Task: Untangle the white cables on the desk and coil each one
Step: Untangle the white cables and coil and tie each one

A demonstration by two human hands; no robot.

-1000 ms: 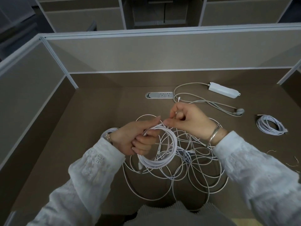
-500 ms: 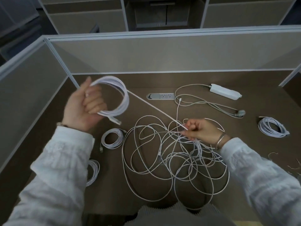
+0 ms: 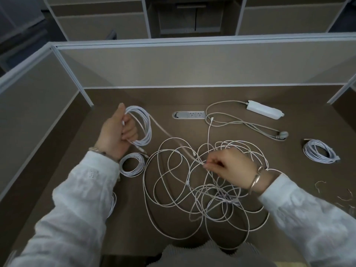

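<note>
Left hand (image 3: 115, 132) clenches the coil (image 3: 141, 126), upper left. Right hand (image 3: 229, 166) pinches its strand (image 3: 169, 134) at the tangle (image 3: 202, 189), centre bench (image 3: 96, 218). Best fed slowly, freeing crossings first.

Nothing readable here, honestly. The white power strip (image 3: 265, 112) at upper right has no legible print, and the socket panel (image 3: 189, 114) set into the desk at upper centre shows only outlet holes, no markings I can make out.
</note>
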